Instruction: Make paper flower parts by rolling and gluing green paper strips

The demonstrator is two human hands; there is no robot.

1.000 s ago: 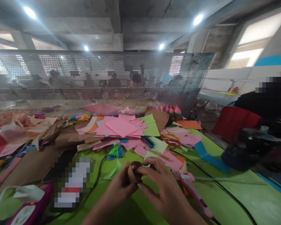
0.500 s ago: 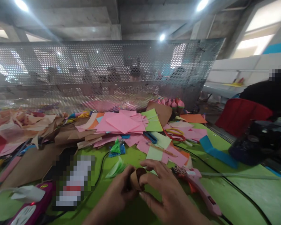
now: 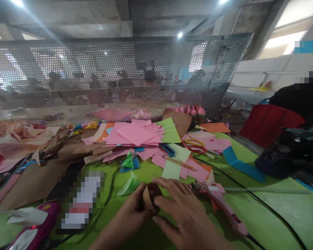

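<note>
My left hand (image 3: 131, 215) and my right hand (image 3: 182, 211) meet low in the middle over the green table (image 3: 271, 215). Between them they hold a small roll of brown paper (image 3: 149, 195), curled into a cone or tube with its open end up. Left fingers pinch its left side; the right thumb and fingers wrap its right side. A pink glue gun (image 3: 221, 205) lies just right of my right hand, its black cord (image 3: 253, 205) running off to the right.
Pink and green paper sheets (image 3: 138, 137) pile up behind the hands, with scissors (image 3: 194, 146), brown card (image 3: 33, 180) at left and a pink power strip (image 3: 31, 234). A perforated metal screen (image 3: 114, 76) closes the back. A person in black (image 3: 294, 104) sits at right.
My hands have stayed closed on the brown paper roll, turning it slightly. The camera has tilted, so the scene sits a little differently in view.
</note>
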